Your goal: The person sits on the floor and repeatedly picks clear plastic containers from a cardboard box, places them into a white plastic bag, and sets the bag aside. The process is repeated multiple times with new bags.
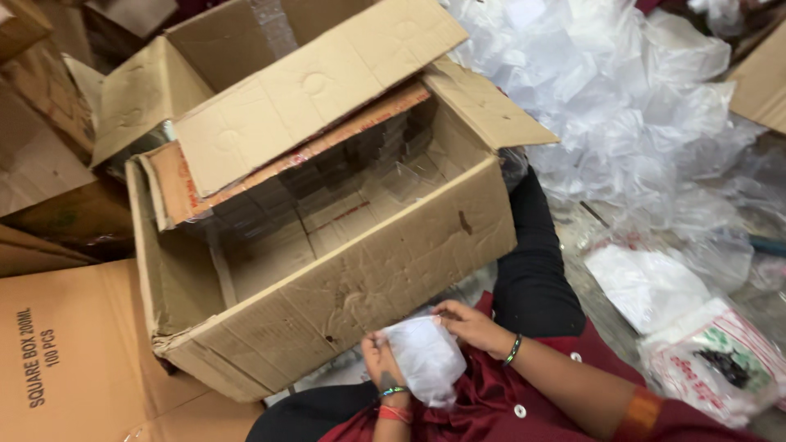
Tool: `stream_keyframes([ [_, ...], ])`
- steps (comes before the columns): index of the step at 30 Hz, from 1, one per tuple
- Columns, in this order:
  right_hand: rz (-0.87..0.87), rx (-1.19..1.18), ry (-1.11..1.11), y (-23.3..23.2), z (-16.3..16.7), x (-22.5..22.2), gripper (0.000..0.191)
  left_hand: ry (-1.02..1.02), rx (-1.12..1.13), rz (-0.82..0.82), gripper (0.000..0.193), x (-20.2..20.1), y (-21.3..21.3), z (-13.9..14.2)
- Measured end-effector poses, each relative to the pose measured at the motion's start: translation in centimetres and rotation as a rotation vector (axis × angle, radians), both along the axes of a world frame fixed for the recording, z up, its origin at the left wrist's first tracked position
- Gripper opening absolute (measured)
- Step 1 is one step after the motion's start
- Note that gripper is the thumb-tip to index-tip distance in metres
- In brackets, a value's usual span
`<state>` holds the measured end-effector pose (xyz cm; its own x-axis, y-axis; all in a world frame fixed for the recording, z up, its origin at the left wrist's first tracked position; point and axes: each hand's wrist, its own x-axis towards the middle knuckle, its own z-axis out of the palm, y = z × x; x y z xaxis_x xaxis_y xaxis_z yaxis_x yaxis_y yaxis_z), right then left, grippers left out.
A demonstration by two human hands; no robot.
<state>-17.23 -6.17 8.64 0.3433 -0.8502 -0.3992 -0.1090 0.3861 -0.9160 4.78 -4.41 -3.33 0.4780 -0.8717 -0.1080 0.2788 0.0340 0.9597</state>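
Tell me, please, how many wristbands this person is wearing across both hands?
3: a green-and-black band on the right wrist, and on the left wrist a green beaded band with a red band just below it. The sleeves may hide others.

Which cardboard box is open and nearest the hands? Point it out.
The big worn box right in front of the hands, flaps up, clear containers stacked inside. The box at the left is closed; the one behind is farther.

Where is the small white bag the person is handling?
In the head view, the white bag sits low centre, held between both hands over the lap, just in front of the open cardboard box.
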Motion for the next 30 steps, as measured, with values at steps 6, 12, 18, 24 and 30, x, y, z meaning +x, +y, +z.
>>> stream_keyframes([
  [6,0.166,0.212,-0.187,4.9,3.7,-1.7,0.07,-0.24,-0.009,-0.074,0.018,-0.1,3.1,3.5],
  [12,-0.226,-0.101,-0.784,1.4,4.8,-13.8,0.054,-0.325,-0.143,-0.069,0.043,0.4,2.9,6.3],
  [18,-0.807,0.017,-1.025,-14.2,9.8,-23.1,0.052,-0.395,-0.098,0.007,0.05,0.8,2.3,6.2],
  [24,-0.855,-0.119,-0.905,-23.3,16.2,-25.1,0.1,-0.418,-0.074,0.059,0.057,1.8,2.3,3.6],
  [30,-0.8,-0.304,0.537,-12.0,5.1,-21.5,0.049,-0.714,-0.206,0.163,0.056,5.3,0.9,-1.0],
])
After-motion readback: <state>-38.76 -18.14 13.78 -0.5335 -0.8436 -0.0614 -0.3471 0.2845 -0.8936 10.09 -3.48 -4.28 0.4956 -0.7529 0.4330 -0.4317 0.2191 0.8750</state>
